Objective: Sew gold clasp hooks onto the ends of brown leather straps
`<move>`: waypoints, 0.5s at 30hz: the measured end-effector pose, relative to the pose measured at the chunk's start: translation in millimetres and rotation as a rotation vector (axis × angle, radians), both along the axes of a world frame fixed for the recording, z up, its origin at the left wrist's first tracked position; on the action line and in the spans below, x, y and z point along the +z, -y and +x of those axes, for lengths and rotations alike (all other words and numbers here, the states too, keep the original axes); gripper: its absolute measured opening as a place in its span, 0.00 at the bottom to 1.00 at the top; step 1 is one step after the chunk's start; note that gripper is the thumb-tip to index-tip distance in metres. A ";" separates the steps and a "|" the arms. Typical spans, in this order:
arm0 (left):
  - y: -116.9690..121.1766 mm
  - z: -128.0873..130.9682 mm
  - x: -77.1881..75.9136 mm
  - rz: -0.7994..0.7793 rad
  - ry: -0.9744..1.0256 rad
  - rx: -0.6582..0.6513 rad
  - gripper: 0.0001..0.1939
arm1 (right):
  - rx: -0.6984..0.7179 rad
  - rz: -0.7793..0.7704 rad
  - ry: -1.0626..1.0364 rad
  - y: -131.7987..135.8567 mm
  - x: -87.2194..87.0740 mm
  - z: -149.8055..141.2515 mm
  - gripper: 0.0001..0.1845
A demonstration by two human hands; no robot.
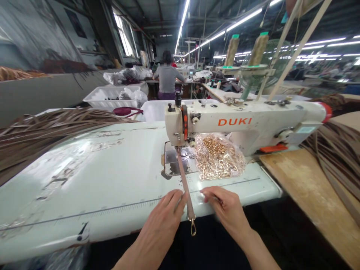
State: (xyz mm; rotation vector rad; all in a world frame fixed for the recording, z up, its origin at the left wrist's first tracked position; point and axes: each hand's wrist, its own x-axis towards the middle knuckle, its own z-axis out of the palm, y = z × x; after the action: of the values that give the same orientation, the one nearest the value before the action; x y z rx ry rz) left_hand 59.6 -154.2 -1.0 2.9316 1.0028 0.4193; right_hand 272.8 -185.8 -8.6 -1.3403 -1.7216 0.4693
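A narrow brown strap (184, 180) runs from under the sewing machine's needle area (177, 147) toward me. Its near end carries a gold snap hook (193, 227), which hangs past the table edge. My left hand (163, 215) rests at the strap's left side, thumb and fingertips closed against it. To the right of the strap is my right hand (226, 206), apart from it, with curled fingers and the thumb close to the index finger. Whatever those fingertips may hold is too small to make out. A clear bag of gold snap hooks (219, 159) lies beyond that hand.
The white sewing machine (208, 122) spans the right of the pale table (112, 176). Brown strips heap at left (56, 123) and right (334, 157), near a wooden board (303, 180). Thread cones (232, 50) stand behind. A person (168, 78) sits farther off.
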 end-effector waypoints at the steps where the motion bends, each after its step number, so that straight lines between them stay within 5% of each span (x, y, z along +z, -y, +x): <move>1: -1.1 0.0 1.7 -0.028 0.007 -0.006 0.32 | -0.019 -0.052 -0.010 5.3 -0.9 -2.6 0.14; 4: -3.3 -1.3 7.4 -0.135 0.037 -0.005 0.28 | -0.092 -0.154 -0.018 16.2 -0.5 -8.0 0.19; 10: -4.7 4.4 11.8 -0.207 0.099 0.073 0.36 | -0.165 -0.222 0.042 19.1 5.5 -6.8 0.19; 15: -8.4 19.2 6.6 -0.139 0.176 0.084 0.12 | -0.182 -0.137 0.175 16.4 5.6 -6.6 0.19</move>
State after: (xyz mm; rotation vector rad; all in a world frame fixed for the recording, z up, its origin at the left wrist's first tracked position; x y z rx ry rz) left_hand 78.8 -145.8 5.7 2.6834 1.0855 0.5736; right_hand 266.1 -202.2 -3.1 -1.6630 -1.7111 0.3811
